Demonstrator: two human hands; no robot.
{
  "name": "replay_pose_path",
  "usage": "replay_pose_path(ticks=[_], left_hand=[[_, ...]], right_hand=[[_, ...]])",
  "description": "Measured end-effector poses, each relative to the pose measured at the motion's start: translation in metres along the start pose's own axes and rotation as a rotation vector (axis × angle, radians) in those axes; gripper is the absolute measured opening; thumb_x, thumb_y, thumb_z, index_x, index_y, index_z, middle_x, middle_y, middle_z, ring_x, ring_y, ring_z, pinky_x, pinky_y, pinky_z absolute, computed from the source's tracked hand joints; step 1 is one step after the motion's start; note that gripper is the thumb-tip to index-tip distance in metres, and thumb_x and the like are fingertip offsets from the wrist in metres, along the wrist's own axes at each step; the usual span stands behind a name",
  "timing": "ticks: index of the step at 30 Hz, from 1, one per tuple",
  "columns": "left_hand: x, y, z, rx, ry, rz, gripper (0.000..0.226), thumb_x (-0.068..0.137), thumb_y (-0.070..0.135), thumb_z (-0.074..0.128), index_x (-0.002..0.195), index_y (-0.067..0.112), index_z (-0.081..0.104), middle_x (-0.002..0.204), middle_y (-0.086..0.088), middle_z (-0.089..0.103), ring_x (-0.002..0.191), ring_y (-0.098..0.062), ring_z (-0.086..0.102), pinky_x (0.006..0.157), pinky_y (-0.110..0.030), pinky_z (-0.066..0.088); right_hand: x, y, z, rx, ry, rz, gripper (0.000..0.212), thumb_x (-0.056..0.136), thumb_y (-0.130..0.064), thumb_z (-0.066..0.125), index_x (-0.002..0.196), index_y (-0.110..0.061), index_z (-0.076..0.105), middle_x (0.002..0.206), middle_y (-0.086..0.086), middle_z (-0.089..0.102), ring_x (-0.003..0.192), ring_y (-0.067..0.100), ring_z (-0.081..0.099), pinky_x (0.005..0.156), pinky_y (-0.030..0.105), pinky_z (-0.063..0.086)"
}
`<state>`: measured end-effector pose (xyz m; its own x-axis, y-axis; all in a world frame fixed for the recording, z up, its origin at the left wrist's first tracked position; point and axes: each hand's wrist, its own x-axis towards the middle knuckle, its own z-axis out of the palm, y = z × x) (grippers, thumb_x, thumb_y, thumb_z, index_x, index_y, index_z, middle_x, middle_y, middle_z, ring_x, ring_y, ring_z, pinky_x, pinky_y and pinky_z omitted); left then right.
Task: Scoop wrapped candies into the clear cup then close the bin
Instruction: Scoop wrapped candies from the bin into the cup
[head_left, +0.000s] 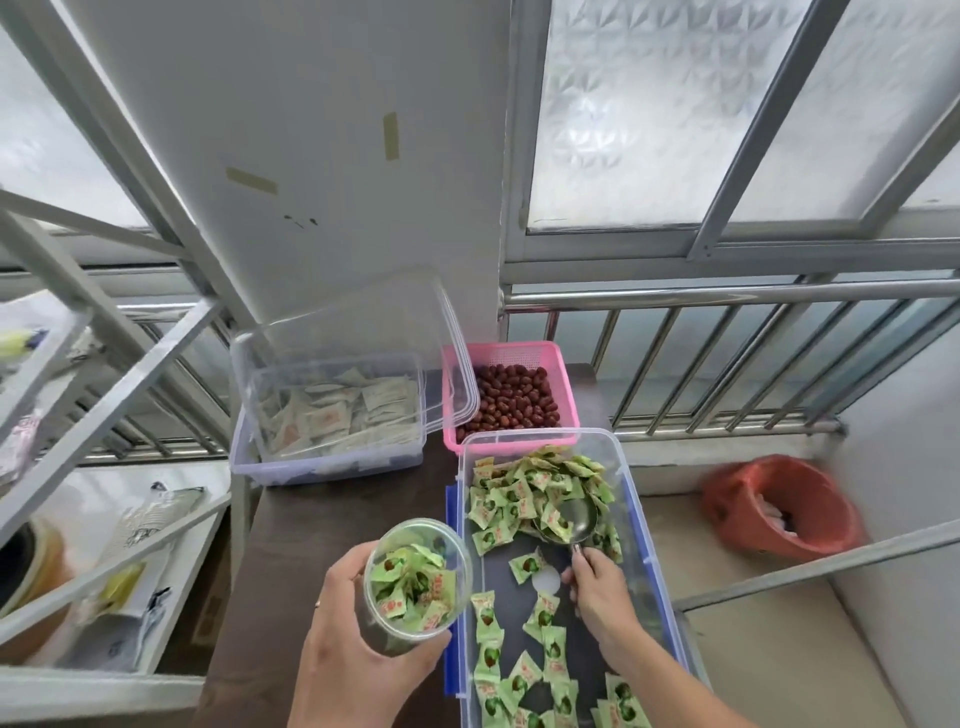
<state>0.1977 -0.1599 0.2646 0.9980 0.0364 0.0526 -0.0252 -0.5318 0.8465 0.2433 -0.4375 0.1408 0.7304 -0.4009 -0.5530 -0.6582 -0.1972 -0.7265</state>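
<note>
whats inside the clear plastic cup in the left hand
The clear plastic cup, held by the left hand, holds green wrapped candies piled nearly to its rim. The cup's bottom is covered by the candies and fingers, so nothing below can be seen.

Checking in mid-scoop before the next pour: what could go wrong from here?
1. The clear cup in the left hand looks nearly full and is held beside the bin, so candies may spill onto the table.
2. The metal scoop in the right hand holds few candies.
</note>
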Motion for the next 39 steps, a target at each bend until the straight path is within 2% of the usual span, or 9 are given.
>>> replay_pose_path(ticks=[5,13,19,23,26,30,33,37,39], left_hand=[[0.001,-0.004,-0.002,0.007,0.015,-0.022,0.106,0.039,0.029,0.100,0.111,0.072,0.036,0.115,0.031,0.060,0.105,0.003,0.060,0.078,-0.009,0.044],[0.018,-0.005,0.002,-0.038,-0.065,-0.002,0.096,0.047,0.031,0.099,0.110,0.069,0.038,0.115,0.027,0.059,0.107,0.013,0.054,0.077,-0.004,0.044],[0.033,-0.011,0.007,0.000,-0.142,0.063,0.087,0.051,0.054,0.089,0.126,0.047,0.044,0.120,0.024,0.057,0.113,-0.005,0.056,0.090,-0.036,0.055],[0.040,-0.004,0.009,0.028,-0.154,0.114,0.081,0.059,0.050,0.086,0.127,0.045,0.042,0.120,0.027,0.053,0.115,-0.003,0.050,0.095,-0.036,0.052],[0.043,0.002,0.011,0.039,-0.173,0.146,0.080,0.060,0.050,0.085,0.124,0.051,0.037,0.121,0.027,0.050,0.115,-0.001,0.047,0.098,-0.033,0.048],[0.043,0.007,0.016,0.033,-0.223,0.150,0.081,0.061,0.050,0.082,0.128,0.049,0.035,0.124,0.023,0.048,0.117,-0.005,0.046,0.101,-0.035,0.047],[0.040,0.010,0.021,-0.006,-0.244,0.123,0.083,0.058,0.048,0.081,0.129,0.049,0.037,0.122,0.024,0.051,0.116,-0.006,0.050,0.098,-0.037,0.050],[0.039,0.015,0.026,-0.092,-0.248,0.087,0.084,0.054,0.046,0.086,0.123,0.052,0.039,0.114,0.023,0.061,0.108,-0.004,0.059,0.089,-0.035,0.055],[0.037,0.015,0.026,-0.123,-0.252,0.081,0.085,0.054,0.046,0.087,0.123,0.052,0.038,0.113,0.023,0.063,0.106,-0.001,0.061,0.088,-0.030,0.055]], right_hand=[[-0.024,-0.001,0.001,0.047,-0.116,-0.035,0.039,0.105,-0.021,0.040,0.073,-0.007,0.057,0.057,0.002,0.052,0.048,0.014,0.044,0.050,0.034,0.035],[-0.074,0.000,-0.042,0.068,-0.222,-0.206,0.034,0.104,-0.011,0.044,0.077,-0.005,0.064,0.061,0.012,0.054,0.047,0.020,0.042,0.045,0.031,0.037],[-0.128,-0.054,-0.118,-0.014,-0.336,-0.333,0.032,0.101,-0.003,0.047,0.090,-0.017,0.074,0.060,0.006,0.053,0.045,0.015,0.037,0.038,0.023,0.037],[-0.167,-0.119,-0.157,-0.129,-0.448,-0.337,0.026,0.091,-0.037,0.061,0.095,-0.015,0.075,0.062,0.005,0.057,0.044,0.011,0.037,0.037,0.020,0.038],[-0.184,-0.159,-0.171,-0.371,-0.498,-0.293,0.063,0.079,-0.065,0.061,0.097,-0.006,0.070,0.065,0.022,0.052,0.048,0.020,0.036,0.037,0.022,0.037],[-0.196,-0.210,-0.157,-0.855,-0.466,-0.315,0.040,0.098,-0.045,0.048,0.076,-0.016,0.066,0.065,0.001,0.062,0.051,0.022,0.046,0.044,0.032,0.046],[-0.209,-0.248,-0.136,-1.186,-0.441,-0.547,0.041,0.100,-0.036,0.044,0.066,-0.023,0.061,0.067,-0.008,0.069,0.062,0.016,0.064,0.069,0.039,0.058],[-0.227,-0.274,-0.125,-1.768,-0.366,-0.900,0.030,0.102,-0.027,0.037,0.088,-0.017,0.061,0.077,-0.002,0.057,0.070,0.025,0.057,0.068,0.042,0.056],[-0.235,-0.278,-0.131,-1.830,-0.384,-0.974,0.030,0.102,-0.024,0.031,0.100,-0.014,0.060,0.088,0.002,0.058,0.073,0.028,0.055,0.069,0.042,0.055]])
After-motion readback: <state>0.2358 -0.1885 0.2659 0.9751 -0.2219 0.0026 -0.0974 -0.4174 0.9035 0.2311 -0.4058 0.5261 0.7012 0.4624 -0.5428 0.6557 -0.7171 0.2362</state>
